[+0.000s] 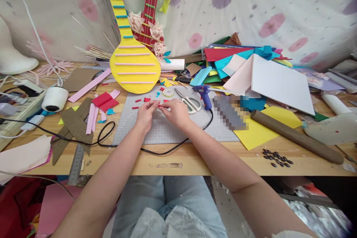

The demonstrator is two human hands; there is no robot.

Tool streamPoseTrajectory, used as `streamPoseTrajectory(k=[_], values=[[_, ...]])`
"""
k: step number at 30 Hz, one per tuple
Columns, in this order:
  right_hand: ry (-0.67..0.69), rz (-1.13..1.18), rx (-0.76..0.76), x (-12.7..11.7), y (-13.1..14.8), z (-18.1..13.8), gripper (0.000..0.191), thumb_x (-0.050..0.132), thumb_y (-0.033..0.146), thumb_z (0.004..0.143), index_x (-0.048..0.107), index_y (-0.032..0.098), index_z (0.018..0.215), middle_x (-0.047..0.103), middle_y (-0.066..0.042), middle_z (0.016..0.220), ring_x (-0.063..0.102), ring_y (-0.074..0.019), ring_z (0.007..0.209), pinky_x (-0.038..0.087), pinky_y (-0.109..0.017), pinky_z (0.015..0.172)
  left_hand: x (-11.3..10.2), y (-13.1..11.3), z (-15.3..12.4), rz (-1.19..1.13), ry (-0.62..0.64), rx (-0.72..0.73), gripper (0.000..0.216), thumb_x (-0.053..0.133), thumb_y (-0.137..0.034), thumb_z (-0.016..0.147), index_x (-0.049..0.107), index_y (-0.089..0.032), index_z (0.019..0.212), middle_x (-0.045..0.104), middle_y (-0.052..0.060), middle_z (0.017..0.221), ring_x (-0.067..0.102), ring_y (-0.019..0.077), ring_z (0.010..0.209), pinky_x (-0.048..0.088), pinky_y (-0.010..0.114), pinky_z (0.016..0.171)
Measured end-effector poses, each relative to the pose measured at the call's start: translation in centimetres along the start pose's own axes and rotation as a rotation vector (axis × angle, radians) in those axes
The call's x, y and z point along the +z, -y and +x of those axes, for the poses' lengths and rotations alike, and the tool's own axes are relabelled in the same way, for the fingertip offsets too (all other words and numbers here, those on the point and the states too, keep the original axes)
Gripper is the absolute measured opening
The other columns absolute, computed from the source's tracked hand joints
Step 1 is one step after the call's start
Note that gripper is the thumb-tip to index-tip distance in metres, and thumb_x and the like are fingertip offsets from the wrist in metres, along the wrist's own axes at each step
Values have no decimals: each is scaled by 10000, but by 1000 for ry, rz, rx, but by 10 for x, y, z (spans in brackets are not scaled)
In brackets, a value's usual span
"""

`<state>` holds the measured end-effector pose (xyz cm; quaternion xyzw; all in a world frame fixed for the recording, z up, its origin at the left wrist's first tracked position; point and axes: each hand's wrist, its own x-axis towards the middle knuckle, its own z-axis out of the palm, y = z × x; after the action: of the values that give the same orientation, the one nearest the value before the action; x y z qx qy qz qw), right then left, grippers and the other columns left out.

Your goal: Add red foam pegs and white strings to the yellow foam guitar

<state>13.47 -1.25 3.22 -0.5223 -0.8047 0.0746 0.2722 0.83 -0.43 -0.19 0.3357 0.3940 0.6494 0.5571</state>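
Over the grey cutting mat (167,135), my left hand (147,114) and my right hand (177,112) meet, fingertips pinched close together. A small red piece (159,106) shows between them; its material and shape are too small to make out. Short red rolls (135,108) and red scraps (147,99) lie left of my fingers. Just beyond my hands is a roll of tape (168,92). Scissors (192,104) with pale handles rest beside my right hand, and a blue glue gun (205,96) is further right.
A yellow lute-shaped cutout (135,59) with pink and blue strips stands behind the mat, before a red one (149,11). A black cord (167,153) crosses the front. Right are a brown tube (295,137) and black oval beads (276,158); left, a white device (55,99).
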Motion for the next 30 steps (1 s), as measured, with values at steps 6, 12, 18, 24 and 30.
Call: streamPoseTrajectory(k=[6,12,18,24,30], values=[[-132,84,-84,3,-10,0,215,545,336,846,692,189,792,699,-54,840,582,-191,846,391,-295,764,-2,-2,2,-99,-69,-20,252,828,-250,470,613,-156,562,662,-1,689,613,121,789,403,278,898],[-69,318,233,5,-23,5,392,428,398,884,540,185,574,561,-14,562,518,-150,596,336,-263,581,-1,-5,2,-124,-71,-9,237,803,-200,504,575,-160,553,637,-19,663,618,110,770,409,280,898],[147,732,337,19,-28,9,481,424,513,836,402,197,473,430,26,434,419,-103,462,347,-262,547,0,-5,2,-172,-90,-21,292,803,-202,498,515,-160,525,622,-23,647,611,101,760,420,255,860],[118,1166,167,31,-11,3,451,735,371,569,407,226,844,560,32,815,545,-100,656,448,-259,621,2,-1,0,-159,-64,-39,376,811,-259,497,449,-163,535,618,-9,674,602,128,780,439,266,762],[13,1112,173,40,-11,3,379,676,352,658,340,240,791,544,56,699,579,-121,655,488,-307,670,5,-1,-4,1,-14,-50,426,811,-376,504,453,-155,576,629,17,739,593,127,735,441,277,741]])
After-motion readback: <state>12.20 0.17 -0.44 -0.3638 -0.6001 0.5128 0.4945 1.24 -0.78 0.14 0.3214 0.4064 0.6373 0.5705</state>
